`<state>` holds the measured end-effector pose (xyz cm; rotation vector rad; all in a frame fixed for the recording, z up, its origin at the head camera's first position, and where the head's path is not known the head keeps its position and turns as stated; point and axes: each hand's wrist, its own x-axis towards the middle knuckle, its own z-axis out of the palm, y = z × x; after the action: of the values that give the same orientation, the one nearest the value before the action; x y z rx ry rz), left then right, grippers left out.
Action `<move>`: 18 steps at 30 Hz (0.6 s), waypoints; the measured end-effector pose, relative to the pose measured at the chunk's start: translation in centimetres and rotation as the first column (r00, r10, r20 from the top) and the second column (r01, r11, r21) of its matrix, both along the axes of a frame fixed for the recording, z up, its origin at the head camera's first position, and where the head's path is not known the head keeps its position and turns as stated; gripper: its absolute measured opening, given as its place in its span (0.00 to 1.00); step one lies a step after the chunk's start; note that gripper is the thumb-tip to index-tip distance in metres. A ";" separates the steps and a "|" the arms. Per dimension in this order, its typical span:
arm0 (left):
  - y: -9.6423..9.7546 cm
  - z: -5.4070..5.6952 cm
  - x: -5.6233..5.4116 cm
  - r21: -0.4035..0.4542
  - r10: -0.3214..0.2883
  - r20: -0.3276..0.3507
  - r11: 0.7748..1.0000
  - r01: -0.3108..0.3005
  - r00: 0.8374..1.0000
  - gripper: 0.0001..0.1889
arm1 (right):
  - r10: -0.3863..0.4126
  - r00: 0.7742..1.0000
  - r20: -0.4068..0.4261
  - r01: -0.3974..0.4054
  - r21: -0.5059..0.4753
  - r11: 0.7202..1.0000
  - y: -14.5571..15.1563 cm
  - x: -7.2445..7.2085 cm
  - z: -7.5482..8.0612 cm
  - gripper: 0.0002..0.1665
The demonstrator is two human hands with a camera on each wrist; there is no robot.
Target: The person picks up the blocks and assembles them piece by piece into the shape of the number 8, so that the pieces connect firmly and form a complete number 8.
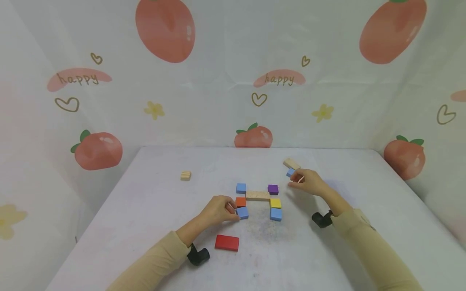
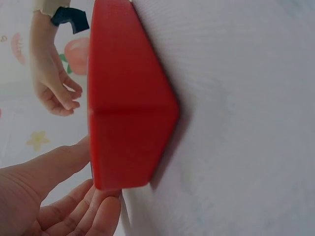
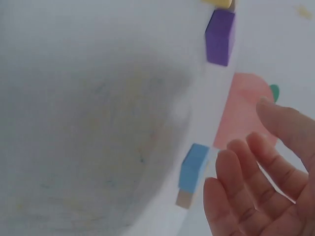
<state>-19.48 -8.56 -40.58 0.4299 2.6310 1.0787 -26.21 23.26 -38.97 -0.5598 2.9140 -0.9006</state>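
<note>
In the head view my left hand [image 1: 217,210] pinches a blue block [image 1: 242,213] at its left side, thumb at the front corner, fingers behind. That block stands slightly turned before an orange-red block [image 1: 240,201]; another blue block [image 1: 241,188] lies farther back. In the left wrist view a big red block [image 2: 133,98] hides the fingertips. My right hand [image 1: 308,182], fingers loosely bent and holding nothing, hovers by a blue block [image 1: 290,172] at the back right. The right wrist view shows this blue block [image 3: 194,167] beyond the fingertips.
A wooden plank [image 1: 257,196] bridges the two columns. The right column has purple [image 1: 273,189], yellow [image 1: 275,203] and blue [image 1: 276,214] blocks. A wooden block [image 1: 292,163] lies at the back right, a small ridged one [image 1: 185,176] back left. A red block [image 1: 227,243] lies in front.
</note>
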 end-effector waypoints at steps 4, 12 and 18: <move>0.0 -0.1 0.0 0.001 -0.005 -0.004 1.000 0.005 1.000 0.14 | -0.064 0.998 0.019 0.064 -0.014 0.998 0.3 -0.7 -0.3 0.13; -0.1 -0.1 0.0 0.003 -0.001 0.006 1.000 0.001 1.000 0.14 | -0.182 0.981 0.070 0.182 0.001 0.983 0.6 -1.6 -0.8 0.19; -0.1 -0.1 -0.1 0.003 -0.005 0.000 1.000 0.005 1.000 0.14 | -0.245 0.961 0.131 0.247 0.005 0.969 0.5 -2.0 -0.8 0.24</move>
<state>-19.58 -8.65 -40.71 0.4367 2.6268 1.0817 -28.20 23.75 -39.81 -0.1318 2.9020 -0.9379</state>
